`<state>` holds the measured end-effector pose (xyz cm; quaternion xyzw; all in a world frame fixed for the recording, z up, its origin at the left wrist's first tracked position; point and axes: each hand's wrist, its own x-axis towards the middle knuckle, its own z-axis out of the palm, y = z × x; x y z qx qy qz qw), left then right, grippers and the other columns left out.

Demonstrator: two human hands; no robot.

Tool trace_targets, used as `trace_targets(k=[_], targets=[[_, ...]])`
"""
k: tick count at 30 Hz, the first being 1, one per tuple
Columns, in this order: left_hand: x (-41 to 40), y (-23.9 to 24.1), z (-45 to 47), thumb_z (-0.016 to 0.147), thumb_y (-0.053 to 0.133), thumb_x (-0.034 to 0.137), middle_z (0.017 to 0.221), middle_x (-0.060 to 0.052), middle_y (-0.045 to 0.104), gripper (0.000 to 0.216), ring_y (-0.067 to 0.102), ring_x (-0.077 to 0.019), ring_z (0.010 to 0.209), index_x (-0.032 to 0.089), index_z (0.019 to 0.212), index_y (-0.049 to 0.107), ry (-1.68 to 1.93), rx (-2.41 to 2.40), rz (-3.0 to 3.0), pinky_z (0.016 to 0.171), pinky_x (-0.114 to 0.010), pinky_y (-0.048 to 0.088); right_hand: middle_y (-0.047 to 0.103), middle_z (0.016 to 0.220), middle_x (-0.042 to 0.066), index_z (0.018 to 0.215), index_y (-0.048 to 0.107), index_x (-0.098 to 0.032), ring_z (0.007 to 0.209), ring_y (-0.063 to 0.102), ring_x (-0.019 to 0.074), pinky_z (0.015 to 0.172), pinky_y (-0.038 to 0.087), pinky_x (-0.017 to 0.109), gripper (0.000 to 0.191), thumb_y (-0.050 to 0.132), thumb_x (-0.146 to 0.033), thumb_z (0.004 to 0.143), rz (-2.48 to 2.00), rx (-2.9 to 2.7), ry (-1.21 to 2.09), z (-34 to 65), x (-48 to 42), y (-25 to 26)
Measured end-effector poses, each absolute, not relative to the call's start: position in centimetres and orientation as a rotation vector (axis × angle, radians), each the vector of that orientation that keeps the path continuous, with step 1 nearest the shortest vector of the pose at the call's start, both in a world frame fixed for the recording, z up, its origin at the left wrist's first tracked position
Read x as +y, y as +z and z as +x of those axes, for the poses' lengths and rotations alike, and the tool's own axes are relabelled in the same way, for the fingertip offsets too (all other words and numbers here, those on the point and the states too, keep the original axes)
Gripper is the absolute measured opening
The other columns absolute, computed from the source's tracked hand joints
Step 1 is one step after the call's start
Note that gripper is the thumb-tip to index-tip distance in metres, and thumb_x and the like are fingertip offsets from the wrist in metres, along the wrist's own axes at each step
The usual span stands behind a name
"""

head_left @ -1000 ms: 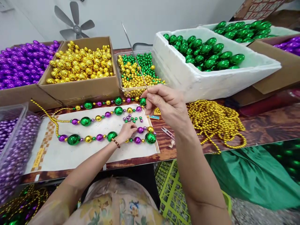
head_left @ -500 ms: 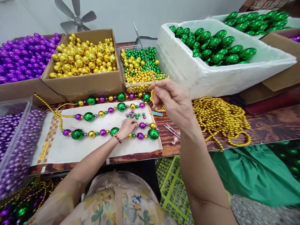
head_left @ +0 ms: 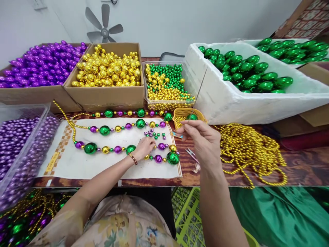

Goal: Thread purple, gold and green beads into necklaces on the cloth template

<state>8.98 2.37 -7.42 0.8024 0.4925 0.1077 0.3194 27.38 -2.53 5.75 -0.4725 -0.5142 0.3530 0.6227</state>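
Currently the needle is what I'm minding. It is long and thin, and the fingers of the right hand are clenched on its lower end only, thumb against fingertips. From that pinch it slants up and to the right, with its free tip in front of the white foam box of big green beads.

A grip that far down gives little control, as I judge it. The needle could swivel or slip out, and it would be hard to find in the small yellow basket just beyond the hand or in the heap of gold chains to the right. The raised tip could also catch the foam wall.

The left hand lies low on the white sheet, fingers bent over the nearest strand and touching it. I cannot tell whether they pinch it or only press. A careless nudge there could scatter the loose small beads just past the fingertips, since nothing on the flat sheet would stop them rolling.

Between the two hands small snips lie on the tabletop. Further back stand a clear tub of small green and gold beads and a cardboard box of gold ones.
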Motion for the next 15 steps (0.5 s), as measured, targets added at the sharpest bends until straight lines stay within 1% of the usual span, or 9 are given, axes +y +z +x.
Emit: trace_targets(k=[3, 6, 10, 15], targets=[[2.4, -7.5, 9.0, 0.093, 0.049, 0.017, 0.102, -0.011, 0.074, 0.026, 0.067, -0.0238, 0.101, 0.016, 0.093, 0.075, 0.206, 1.292, 2.187, 0.092, -0.032, 0.049, 0.073, 0.072, 0.001, 0.091, 0.077, -0.02, 0.059, 0.067, 0.0122, 0.052, 0.053, 0.022, 0.009, 0.072, -0.025, 0.086, -1.052, -1.084, 0.857, 27.2, -3.0, 5.2], [2.4, -7.5, 9.2, 0.094, 0.046, 0.016, 0.101, -0.014, 0.073, 0.029, 0.068, -0.0247, 0.098, 0.014, 0.09, 0.074, 0.162, 1.301, 2.215, 0.091, -0.034, 0.05, 0.072, 0.07, 0.001, 0.089, 0.077, -0.02, 0.057, 0.066, 0.0118, 0.048, 0.052, 0.02, 0.009, 0.074, -0.025, 0.082, -1.012, -0.928, 0.839, 27.5, -3.5, 5.4], [2.5, -7.6, 9.5, 0.094, 0.046, 0.016, 0.098, -0.014, 0.073, 0.029, 0.069, -0.0235, 0.093, 0.014, 0.085, 0.073, 0.135, 1.311, 2.242, 0.088, -0.033, 0.051, 0.072, 0.07, 0.002, 0.086, 0.077, -0.019, 0.053, 0.065, 0.0118, 0.044, 0.049, 0.019, 0.01, 0.077, -0.026, 0.079, -0.996, -0.824, 0.781, 28.3, -3.9, 5.5], [2.8, -7.7, 9.7, 0.095, 0.045, 0.015, 0.1, -0.015, 0.072, 0.028, 0.068, -0.0247, 0.097, 0.013, 0.088, 0.072, 0.13, 1.306, 2.274, 0.09, -0.034, 0.051, 0.07, 0.067, 0.001, 0.086, 0.077, -0.021, 0.052, 0.064, 0.0128, 0.044, 0.05, 0.021, 0.007, 0.075, -0.027, 0.081, -0.964, -0.863, 0.76, 28.1, -4.4, 4.5]])
